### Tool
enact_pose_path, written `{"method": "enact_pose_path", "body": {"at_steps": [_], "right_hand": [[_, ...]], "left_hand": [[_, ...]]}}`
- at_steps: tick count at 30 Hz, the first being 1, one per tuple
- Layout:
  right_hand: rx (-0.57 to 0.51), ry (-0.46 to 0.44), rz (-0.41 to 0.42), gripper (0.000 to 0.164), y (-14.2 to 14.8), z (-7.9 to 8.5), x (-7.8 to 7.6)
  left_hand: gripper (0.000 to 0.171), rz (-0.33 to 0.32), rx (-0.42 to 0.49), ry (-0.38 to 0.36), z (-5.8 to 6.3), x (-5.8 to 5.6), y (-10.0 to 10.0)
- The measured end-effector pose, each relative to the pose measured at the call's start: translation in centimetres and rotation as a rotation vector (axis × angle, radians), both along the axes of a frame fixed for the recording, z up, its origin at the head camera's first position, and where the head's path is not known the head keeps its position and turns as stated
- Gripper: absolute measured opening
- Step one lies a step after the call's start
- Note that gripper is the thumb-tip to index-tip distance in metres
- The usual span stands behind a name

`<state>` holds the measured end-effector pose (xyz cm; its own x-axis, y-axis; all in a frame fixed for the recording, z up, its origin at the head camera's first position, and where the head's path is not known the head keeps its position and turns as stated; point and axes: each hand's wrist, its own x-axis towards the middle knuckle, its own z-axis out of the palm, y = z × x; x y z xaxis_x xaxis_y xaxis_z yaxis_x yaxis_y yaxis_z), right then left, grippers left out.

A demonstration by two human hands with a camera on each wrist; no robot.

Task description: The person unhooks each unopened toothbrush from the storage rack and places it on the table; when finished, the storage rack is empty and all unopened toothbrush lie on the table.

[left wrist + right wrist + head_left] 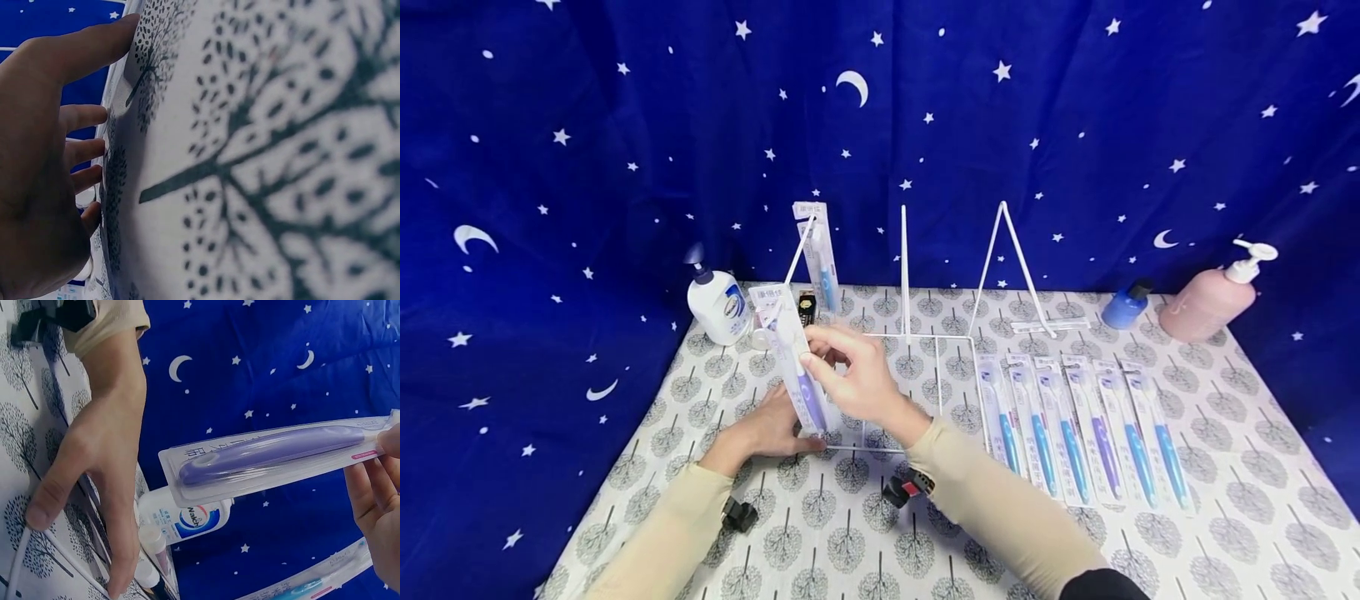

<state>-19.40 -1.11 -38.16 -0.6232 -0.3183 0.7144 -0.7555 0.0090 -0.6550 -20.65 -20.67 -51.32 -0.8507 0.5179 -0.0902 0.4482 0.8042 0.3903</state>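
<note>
My right hand point(857, 379) pinches the edge of a packaged toothbrush point(793, 358) with a purple handle, held upright near the left prong of a white wire display rack point(905, 271). In the right wrist view the toothbrush pack point(269, 453) lies across the picture, fingertips at its right end. Low on the tablecloth, my left hand point(767, 429) rests at the rack's front left corner, thumb touching the wire and fingers fairly straight. Farther back on that prong hangs a second packaged toothbrush point(822, 258), blue-handled. The left wrist view shows the left hand point(44, 150) over the cloth.
Several packaged toothbrushes point(1086, 429) lie in a row right of the rack. A white pump bottle point(718, 308) and a small black box point(807, 308) stand on the left. At the back right are a blue bottle point(1123, 308) and a pink pump bottle point(1206, 304).
</note>
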Motion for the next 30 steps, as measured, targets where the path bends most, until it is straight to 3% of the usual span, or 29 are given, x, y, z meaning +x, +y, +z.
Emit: {"method": "enact_pose_path", "body": {"at_steps": [5, 14, 19, 25, 27, 30], "right_hand": [[0.009, 0.016, 0.015, 0.027, 0.0, -1.3, -0.1], [0.009, 0.046, 0.035, 0.027, 0.0, -0.9, 1.0], [0.014, 0.058, 0.059, 0.027, 0.0, -0.7, 1.6], [-0.014, 0.094, 0.100, 0.024, 0.6, 0.1, 2.5], [-0.029, 0.108, 0.112, 0.024, 1.1, 0.6, 3.0], [-0.048, 0.134, 0.130, 0.024, 2.0, 1.5, 3.7]], "left_hand": [[0.109, -0.015, 0.029, 0.015, 0.0, 0.1, 0.0], [0.106, -0.086, 0.060, 0.159, -0.1, -0.5, 0.2], [0.091, -0.083, 0.124, 0.160, -0.2, -0.4, 0.3], [0.070, -0.096, 0.117, 0.172, -0.3, -0.3, 0.3], [0.067, -0.087, 0.090, 0.163, -0.3, -0.2, 0.2], [0.081, -0.062, 0.059, 0.118, -0.3, 0.1, 0.0]]}}
